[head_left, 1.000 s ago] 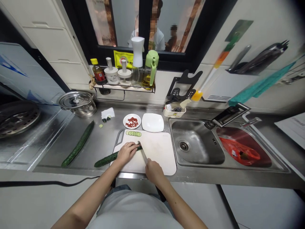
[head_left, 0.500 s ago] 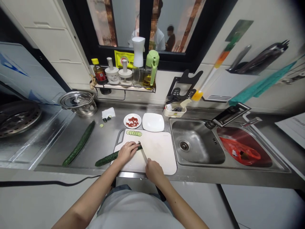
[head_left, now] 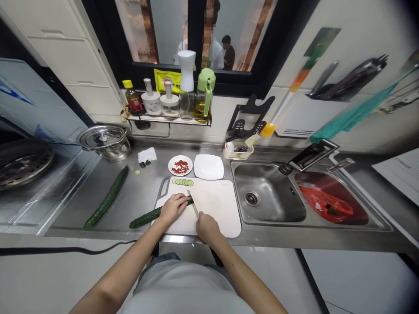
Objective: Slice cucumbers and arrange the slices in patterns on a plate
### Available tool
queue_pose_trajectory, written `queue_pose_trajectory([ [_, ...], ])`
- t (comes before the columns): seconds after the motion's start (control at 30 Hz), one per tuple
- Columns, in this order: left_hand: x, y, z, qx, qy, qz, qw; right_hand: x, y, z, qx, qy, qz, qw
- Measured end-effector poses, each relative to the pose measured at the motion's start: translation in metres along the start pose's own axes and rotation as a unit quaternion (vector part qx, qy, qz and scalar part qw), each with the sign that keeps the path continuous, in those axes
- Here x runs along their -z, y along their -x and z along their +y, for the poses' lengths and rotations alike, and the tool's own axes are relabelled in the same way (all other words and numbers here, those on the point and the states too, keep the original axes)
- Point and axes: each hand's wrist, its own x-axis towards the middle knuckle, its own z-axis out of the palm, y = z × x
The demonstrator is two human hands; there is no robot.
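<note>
On the white cutting board (head_left: 219,209), my left hand (head_left: 174,207) presses down on a dark green cucumber (head_left: 145,217) that lies partly off the board's left edge. My right hand (head_left: 207,226) is closed round the handle of a knife (head_left: 194,203). The blade stands at the cucumber's right end, close to my left fingertips. A row of cucumber slices (head_left: 182,182) lies near the board's top left. Behind the board are a plate of chopped red pieces (head_left: 180,166) and an empty white plate (head_left: 208,167).
A second cucumber (head_left: 107,197) lies on the steel counter at the left, below a lidded pot (head_left: 113,146). The sink (head_left: 268,196) adjoins the board on the right, with a red bag (head_left: 327,206) in its second basin. Bottles stand on a rack (head_left: 170,118).
The knife blade has shifted slightly beside the cucumber's cut end, and my right hand has tilted a little with it. My left hand keeps its hold. The whole view has moved slightly.
</note>
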Motion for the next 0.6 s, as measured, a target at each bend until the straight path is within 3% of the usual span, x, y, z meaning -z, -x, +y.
queue_pose_trajectory([
  [0.6,-0.004,0.0,-0.003,0.005,0.01,-0.002,1.0,-0.005,0.002,0.005,0.0,-0.01,-0.006,1.0],
])
